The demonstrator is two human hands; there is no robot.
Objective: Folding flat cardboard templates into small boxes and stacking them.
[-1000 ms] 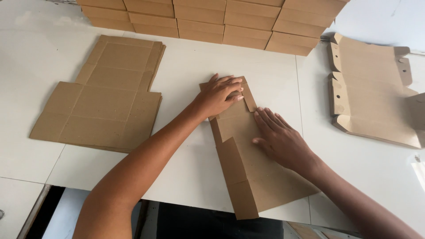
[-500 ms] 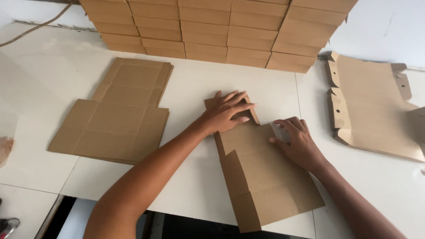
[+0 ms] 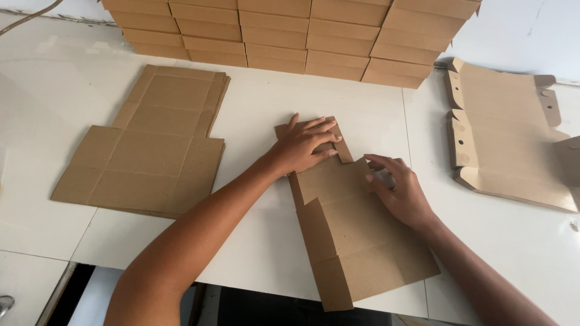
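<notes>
Cardboard blank (image 3: 356, 235), one, lies pressed under two flat hands, left (image 3: 305, 145) and right (image 3: 399, 190), fingers spread.

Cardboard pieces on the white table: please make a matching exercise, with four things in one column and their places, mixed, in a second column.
Things:
1. flat cardboard stack
2. cardboard blank being folded
3. part-folded box
4. wall of finished boxes

Places:
a. along the far edge of the table
b. at the right side of the table
c. at the left side of the table
d. in the middle, under the left hand and the right hand

Pairs: 1-c, 2-d, 3-b, 4-a
</notes>
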